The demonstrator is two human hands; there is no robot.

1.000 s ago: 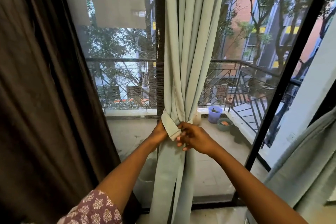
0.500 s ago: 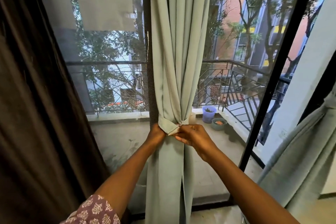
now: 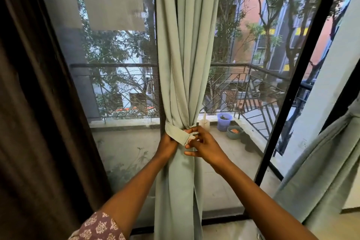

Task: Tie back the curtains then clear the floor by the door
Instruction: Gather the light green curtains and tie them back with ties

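A pale green curtain (image 3: pixel 185 54) hangs gathered in front of the door's middle post. A matching fabric tie-back band (image 3: pixel 176 134) wraps around it at waist height. My left hand (image 3: pixel 168 145) grips the curtain and the band from the left, partly hidden behind the fabric. On the right, my right hand (image 3: pixel 202 145) touches the band's loose end with its fingers spread. A second pale green curtain (image 3: pixel 319 171) hangs at the far right.
A dark brown curtain (image 3: pixel 33 113) covers the left side. Behind the glass door (image 3: pixel 120 84) lies a balcony with a metal railing (image 3: pixel 253 84), a blue pot (image 3: pixel 224 122), a grey bowl (image 3: pixel 234 132). A black door frame (image 3: pixel 292 87) slants on the right.
My right hand has loosened from a pinch on the band's end to spread fingers. The view has shifted slightly, and the band now sits wrapped around the curtain.
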